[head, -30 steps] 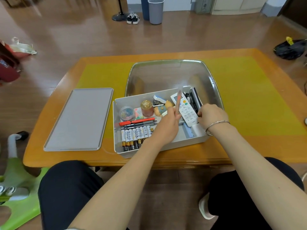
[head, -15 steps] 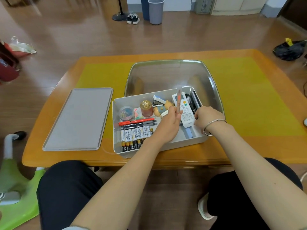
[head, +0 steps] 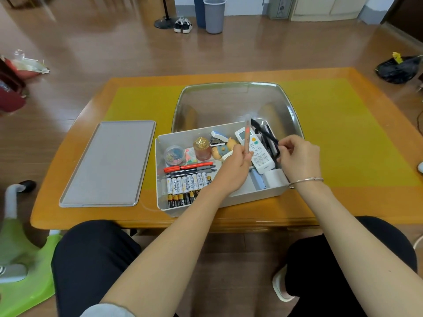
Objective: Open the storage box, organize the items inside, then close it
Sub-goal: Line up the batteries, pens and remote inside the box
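The open white plastic storage box (head: 207, 205) is sitting on the orange wooden table (head: 343, 202), right under both hands. The left hand (head: 235, 167) is pinching a thin clear tube with a red mark (head: 247, 133), and the tube is standing up straight above this grip. Half a second ago the right hand (head: 299, 159) was lying low on the box edge beside the white remote control (head: 255, 151). Now it is lifted up, and its grip is closing on a thin black strap (head: 265, 133) that is reaching up and away from the fingers. The remote is lying between the two grips, just as before. To the left of the left grip, the red and black pens (head: 190, 169) and the row of batteries (head: 185, 187) are staying in their places. The small gold-topped jar (head: 202, 148) is sitting just past them. The flat grey lid (head: 109, 163) is resting on the table, well off to the left of both grips.
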Tool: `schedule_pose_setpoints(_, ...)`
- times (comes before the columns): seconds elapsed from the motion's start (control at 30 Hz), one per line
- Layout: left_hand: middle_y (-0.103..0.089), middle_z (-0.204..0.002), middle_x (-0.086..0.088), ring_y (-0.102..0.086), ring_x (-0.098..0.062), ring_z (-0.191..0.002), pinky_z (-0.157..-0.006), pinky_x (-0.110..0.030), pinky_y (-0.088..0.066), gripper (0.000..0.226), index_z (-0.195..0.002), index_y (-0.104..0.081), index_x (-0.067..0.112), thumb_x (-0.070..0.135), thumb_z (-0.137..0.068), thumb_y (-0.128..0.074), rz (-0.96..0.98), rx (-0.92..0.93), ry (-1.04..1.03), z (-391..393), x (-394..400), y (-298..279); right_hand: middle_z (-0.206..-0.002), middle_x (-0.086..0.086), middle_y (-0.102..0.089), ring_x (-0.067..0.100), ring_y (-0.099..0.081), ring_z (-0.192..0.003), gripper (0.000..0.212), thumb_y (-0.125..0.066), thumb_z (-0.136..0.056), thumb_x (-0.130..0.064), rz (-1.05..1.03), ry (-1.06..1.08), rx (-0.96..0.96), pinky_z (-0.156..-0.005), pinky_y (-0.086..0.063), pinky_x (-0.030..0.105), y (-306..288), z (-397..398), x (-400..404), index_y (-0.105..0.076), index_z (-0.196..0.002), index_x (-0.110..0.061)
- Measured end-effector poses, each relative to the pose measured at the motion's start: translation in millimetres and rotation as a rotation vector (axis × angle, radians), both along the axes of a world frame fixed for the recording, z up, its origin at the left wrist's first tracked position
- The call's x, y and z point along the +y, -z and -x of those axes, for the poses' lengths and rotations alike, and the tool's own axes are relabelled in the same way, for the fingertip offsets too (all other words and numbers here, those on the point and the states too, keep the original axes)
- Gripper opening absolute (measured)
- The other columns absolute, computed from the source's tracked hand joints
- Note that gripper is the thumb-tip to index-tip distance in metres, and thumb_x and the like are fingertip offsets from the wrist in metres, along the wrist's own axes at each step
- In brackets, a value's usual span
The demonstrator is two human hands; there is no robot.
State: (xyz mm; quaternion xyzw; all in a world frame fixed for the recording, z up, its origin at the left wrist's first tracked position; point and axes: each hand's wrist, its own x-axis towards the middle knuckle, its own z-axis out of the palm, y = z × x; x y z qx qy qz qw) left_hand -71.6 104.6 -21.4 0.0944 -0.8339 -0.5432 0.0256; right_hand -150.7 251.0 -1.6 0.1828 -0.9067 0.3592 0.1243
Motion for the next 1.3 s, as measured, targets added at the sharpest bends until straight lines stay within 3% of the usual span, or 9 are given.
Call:
schedule_pose_setpoints(0.2, -0.062, -0.108, -0.003, -0.062, -0.024, -0.102, -0.089, -0.049, -0.051, 0.003, -0.104, -0.04, 0.027, 0.026, -0.103, -0.037, -0.024, 0.092, -0.111, -3.8, -4.3, -4.3, -0.074, -0.002, -0.067, 0.016, -0.066, -0.065, 0.008, -0.065, -0.084, -0.011, 0.189, -0.079, 0.021, -0.063, -0.05, 0.022, 4.0, -6.8, -3.6, -0.064, -0.087, -0.018)
schedule_pose_setpoints(0.3, -0.064, -0.105, 0.001, -0.064, -0.019, -0.099, -0.085, -0.043, -0.052, 0.018, -0.096, -0.043, 0.035, 0.018, -0.101, -0.043, -0.076, 0.198, -0.223, -9.9, -16.4, -11.6, -0.074, -0.005, -0.066, 0.016, -0.066, -0.063, 0.013, -0.067, -0.083, -0.013, 0.26, -0.13, -0.069, -0.064, -0.055, 0.031, 5.1, -12.8, -18.5, -0.063, -0.085, -0.024)
schedule_pose_setpoints(0.4, -0.065, -0.101, -0.001, -0.062, -0.011, -0.099, -0.082, -0.035, -0.051, 0.013, -0.102, -0.051, 0.022, 0.011, -0.099, -0.045, -0.076, 0.248, -0.234, -16.0, -31.8, -14.9, -0.075, -0.014, -0.066, 0.012, -0.066, -0.058, 0.024, -0.071, -0.081, -0.013, 0.331, -0.228, -0.182, -0.059, -0.054, 0.028, 5.5, -24.1, -38.6, -0.06, -0.08, -0.035)
schedule_pose_setpoints(0.5, -0.059, -0.087, 0.009, -0.053, 0.005, -0.076, -0.067, -0.017, -0.044, 0.013, -0.106, -0.057, 0.012, 0.01, -0.098, -0.047, -0.003, 0.275, -0.241, -24.7, -45.7, -14.1, -0.075, -0.015, -0.065, 0.008, -0.065, -0.061, 0.028, -0.075, -0.077, -0.013, 0.327, -0.338, -0.233, -0.061, -0.053, 0.019, 7.7, -36.5, -57.4, -0.059, -0.079, -0.035)
schedule_pose_setpoints(0.6, -0.059, -0.093, -0.002, -0.05, 0.005, -0.075, -0.063, -0.008, -0.04, 0.013, -0.106, -0.057, 0.012, 0.011, -0.099, -0.047, 0.101, 0.269, -0.248, -36.5, -57.9, -12.4, -0.073, -0.011, -0.067, 0.002, -0.065, -0.06, 0.022, -0.075, -0.078, -0.018, 0.261, -0.48, -0.353, -0.055, -0.051, 0.014, 11.9, -43.5, -65.7, -0.06, -0.08, -0.033)
schedule_pose_setpoints(0.8, -0.046, -0.105, 0.007, -0.044, -0.002, -0.09, -0.081, -0.019, -0.035, 0.009, -0.101, -0.052, 0.028, 0.021, -0.101, -0.045, 0.361, 0.101, -0.165, -69.1, -99.6, -4.8, -0.066, -0.002, -0.067, 0.008, -0.061, -0.05, 0.013, -0.058, -0.092, -0.013, 0.288, -0.433, -0.453, -0.047, -0.052, 0.026, 13.2, -31.6, -69.9, -0.066, -0.081, -0.015)
schedule_pose_setpoints(1.0, -0.044, -0.115, -0.001, -0.045, -0.01, -0.094, -0.089, -0.031, -0.042, 0.017, -0.109, -0.061, 0.01, 0.016, -0.098, -0.049, 0.662, -0.009, 0.011, -82.8, -114.5, -1.7, -0.081, 0.0, -0.068, 0.001, -0.056, -0.049, 0.022, -0.05, -0.097, -0.027, 0.293, -0.506, -0.48, -0.044, -0.041, 0.012, -7.0, -17.3, -93.8, -0.063, -0.104, -0.011)
schedule_pose_setpoints(1.2, -0.05, -0.124, -0.006, -0.045, -0.022, -0.112, -0.094, -0.045, -0.041, 0.022, -0.114, -0.065, 0.011, 0.015, -0.096, -0.053, 0.777, -0.006, 0.075, -89.1, -109.8, -0.7, -0.073, 0.006, -0.07, 0.005, -0.059, -0.053, 0.017, -0.065, -0.088, -0.018, -0.068, -0.671, -0.507, -0.058, -0.051, 0.016, -8.3, -16.0, -112.7, -0.07, -0.102, -0.01)
schedule_pose_setpoints(1.3, -0.051, -0.126, -0.002, -0.043, -0.019, -0.113, -0.094, -0.04, -0.04, 0.025, -0.118, -0.064, 0.016, 0.02, -0.096, -0.052, 0.842, 0.01, 0.069, -92.5, -111.5, 2.8, -0.055, -0.016, -0.061, -0.004, -0.05, -0.05, 0.021, -0.073, -0.081, -0.017, -0.254, -0.74, -0.445, -0.059, -0.039, 0.008, -6.1, -16.0, -111.5, -0.074, -0.101, -0.012)
